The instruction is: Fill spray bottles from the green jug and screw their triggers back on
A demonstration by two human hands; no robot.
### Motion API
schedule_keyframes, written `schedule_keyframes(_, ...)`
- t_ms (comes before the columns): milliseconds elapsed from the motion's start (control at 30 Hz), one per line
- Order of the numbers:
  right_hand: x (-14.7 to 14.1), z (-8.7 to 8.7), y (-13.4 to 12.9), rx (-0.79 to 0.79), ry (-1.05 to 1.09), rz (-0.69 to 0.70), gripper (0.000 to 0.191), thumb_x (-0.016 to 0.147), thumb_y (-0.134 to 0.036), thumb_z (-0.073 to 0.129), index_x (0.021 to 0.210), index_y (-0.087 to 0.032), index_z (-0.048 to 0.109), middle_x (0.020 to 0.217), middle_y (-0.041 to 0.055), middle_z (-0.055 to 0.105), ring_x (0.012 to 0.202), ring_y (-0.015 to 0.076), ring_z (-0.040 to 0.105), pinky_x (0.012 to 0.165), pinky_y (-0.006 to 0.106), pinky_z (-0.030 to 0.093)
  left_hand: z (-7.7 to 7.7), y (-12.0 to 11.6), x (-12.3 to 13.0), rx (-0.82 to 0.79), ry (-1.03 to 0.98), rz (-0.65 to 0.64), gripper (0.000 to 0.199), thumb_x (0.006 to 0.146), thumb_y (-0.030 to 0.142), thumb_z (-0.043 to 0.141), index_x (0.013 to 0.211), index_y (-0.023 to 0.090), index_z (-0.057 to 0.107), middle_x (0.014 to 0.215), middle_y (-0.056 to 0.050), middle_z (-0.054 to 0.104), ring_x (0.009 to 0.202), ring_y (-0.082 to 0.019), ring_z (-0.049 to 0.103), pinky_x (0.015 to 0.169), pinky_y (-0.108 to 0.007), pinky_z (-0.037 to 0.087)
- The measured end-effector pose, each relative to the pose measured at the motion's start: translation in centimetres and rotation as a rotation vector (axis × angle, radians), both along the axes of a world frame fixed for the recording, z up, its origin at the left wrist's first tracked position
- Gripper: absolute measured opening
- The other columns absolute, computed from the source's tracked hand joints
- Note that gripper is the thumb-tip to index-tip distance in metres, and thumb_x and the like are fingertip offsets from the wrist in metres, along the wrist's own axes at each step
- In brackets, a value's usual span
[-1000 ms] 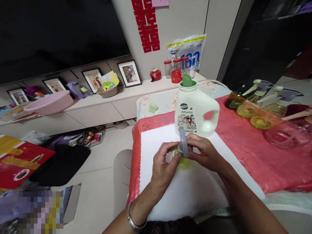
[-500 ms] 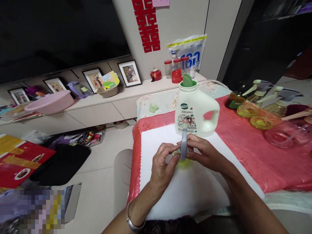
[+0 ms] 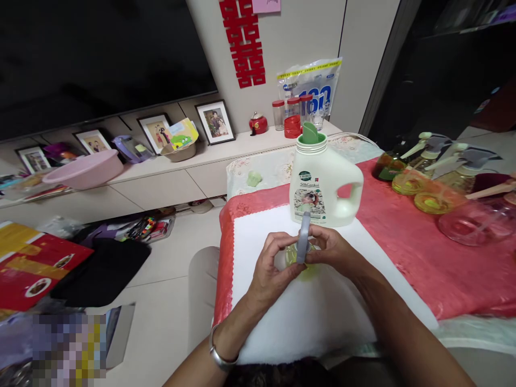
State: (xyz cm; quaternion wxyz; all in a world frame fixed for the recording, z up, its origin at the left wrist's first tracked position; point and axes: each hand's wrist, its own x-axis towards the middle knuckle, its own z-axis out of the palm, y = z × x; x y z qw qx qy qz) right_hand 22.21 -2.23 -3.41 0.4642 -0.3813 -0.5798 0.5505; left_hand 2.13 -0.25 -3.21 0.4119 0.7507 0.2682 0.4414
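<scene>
Both my hands meet over a small clear bottle of yellow-green liquid (image 3: 291, 258) that stands on a white cloth (image 3: 306, 312). My left hand (image 3: 274, 269) wraps the bottle's side. My right hand (image 3: 332, 250) pinches the grey pump head (image 3: 303, 237) on top of it, which points up and away from me. Just behind stands a white detergent jug (image 3: 322, 180) with a green open spout, its handle to the right.
A red tablecloth (image 3: 423, 269) covers the table. Spray bottles (image 3: 435, 156), yellow lids and a clear pink bowl (image 3: 479, 220) sit at the right. A low cabinet with photo frames, jars and a pink basin (image 3: 83, 169) runs behind. Bags lie on the floor at the left.
The grey pump head has turned from tilted sideways to nearly edge-on and upright. My hands have shifted slightly around the small bottle.
</scene>
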Motion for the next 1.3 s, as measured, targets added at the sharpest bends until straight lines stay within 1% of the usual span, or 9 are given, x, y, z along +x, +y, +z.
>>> schedule_keyframes(233, 1.1, 0.8, 0.0, -0.002, -0.078, 0.091, 0.042, 0.084, -0.040, 0.081, 0.115, -0.016, 0.067, 0.120, 0.0049, 0.054, 0.120, 0.0206, 0.051, 0.108, 0.032, 0.042, 1.3, 1.1, 1.3, -0.045, 0.018, 0.058, 0.034, 0.076, 0.046, 0.082, 0.093, 0.023, 0.065, 0.098, -0.004, 0.059, 0.096, -0.022, 0.056, 0.084, -0.034, 0.044)
schedule_keyframes(400, 1.0, 1.3, -0.3, 0.014, -0.220, 0.072, 0.064, 0.068, -0.019, 0.086, 0.128, -0.023, 0.063, 0.127, 0.0014, 0.052, 0.122, 0.0201, 0.047, 0.104, 0.028, 0.042, 2.2, 0.9, 1.6, -0.172, 0.022, 0.055, 0.031, 0.075, 0.042, 0.083, 0.092, 0.022, 0.067, 0.098, -0.004, 0.064, 0.096, -0.023, 0.060, 0.088, -0.036, 0.044)
schedule_keyframes(467, 0.7, 1.4, -0.3, 0.017, -0.259, 0.071, 0.063, 0.065, -0.014, 0.084, 0.124, -0.023, 0.065, 0.123, 0.0000, 0.054, 0.116, 0.0184, 0.050, 0.097, 0.024, 0.044, 2.1, 1.0, 1.3, -0.237, -0.004, 0.007, 0.028, 0.077, 0.039, 0.082, 0.097, 0.022, 0.070, 0.101, -0.005, 0.067, 0.099, -0.023, 0.061, 0.091, -0.036, 0.044)
schedule_keyframes(600, 0.6, 1.3, -0.4, -0.025, -0.314, 0.081, 0.043, 0.071, -0.020, 0.081, 0.112, -0.019, 0.069, 0.113, 0.0004, 0.058, 0.106, 0.0174, 0.055, 0.082, 0.021, 0.046, 1.6, 1.1, 0.6, -0.339, -0.067, -0.085, 0.032, 0.084, 0.037, 0.077, 0.112, 0.024, 0.069, 0.109, -0.004, 0.069, 0.105, -0.024, 0.061, 0.094, -0.035, 0.044)
schedule_keyframes(700, 0.8, 1.1, -0.3, -0.047, -0.328, 0.086, 0.046, 0.071, -0.023, 0.082, 0.116, -0.020, 0.069, 0.114, 0.0002, 0.058, 0.107, 0.0174, 0.055, 0.083, 0.021, 0.046, 1.5, 1.0, 0.7, -0.389, -0.104, -0.130, 0.039, 0.083, 0.037, 0.078, 0.118, 0.026, 0.066, 0.112, -0.004, 0.069, 0.107, -0.023, 0.061, 0.095, -0.034, 0.044)
schedule_keyframes(933, 1.0, 0.8, -0.3, -0.065, -0.309, 0.103, 0.046, 0.070, -0.029, 0.082, 0.112, -0.018, 0.069, 0.119, 0.0014, 0.057, 0.110, 0.0190, 0.054, 0.087, 0.022, 0.048, 1.4, 1.1, 1.8, -0.334, -0.154, -0.067, 0.035, 0.069, 0.034, 0.090, 0.096, 0.023, 0.072, 0.100, -0.002, 0.062, 0.097, -0.020, 0.059, 0.088, -0.031, 0.044)
schedule_keyframes(1100, 1.0, 0.8, -0.6, -0.080, -0.256, 0.093, 0.055, 0.073, -0.032, 0.081, 0.123, -0.020, 0.061, 0.115, 0.0018, 0.057, 0.102, 0.0164, 0.056, 0.078, 0.020, 0.049, 0.9, 1.3, 1.3, -0.536, -0.254, -0.146, 0.051, 0.070, 0.033, 0.090, 0.115, 0.026, 0.067, 0.106, -0.003, 0.070, 0.099, -0.021, 0.062, 0.089, -0.033, 0.047)
schedule_keyframes(1200, 1.1, 0.8, -0.6, -0.068, -0.239, 0.106, 0.057, 0.073, -0.037, 0.083, 0.124, -0.020, 0.061, 0.116, 0.0020, 0.054, 0.106, 0.0163, 0.054, 0.082, 0.020, 0.050, 0.7, 1.3, 1.0, -0.547, -0.279, -0.183, 0.054, 0.074, 0.035, 0.087, 0.122, 0.026, 0.064, 0.111, -0.004, 0.071, 0.105, -0.021, 0.062, 0.094, -0.033, 0.046)
schedule_keyframes(1300, 1.1, 0.7, -0.6, -0.063, -0.232, 0.107, 0.059, 0.074, -0.038, 0.082, 0.125, -0.019, 0.060, 0.118, 0.0034, 0.054, 0.106, 0.0167, 0.055, 0.081, 0.021, 0.050, 0.6, 1.2, 1.2, -0.548, -0.290, -0.178, 0.059, 0.068, 0.033, 0.091, 0.121, 0.026, 0.064, 0.113, -0.004, 0.069, 0.106, -0.021, 0.062, 0.094, -0.033, 0.047)
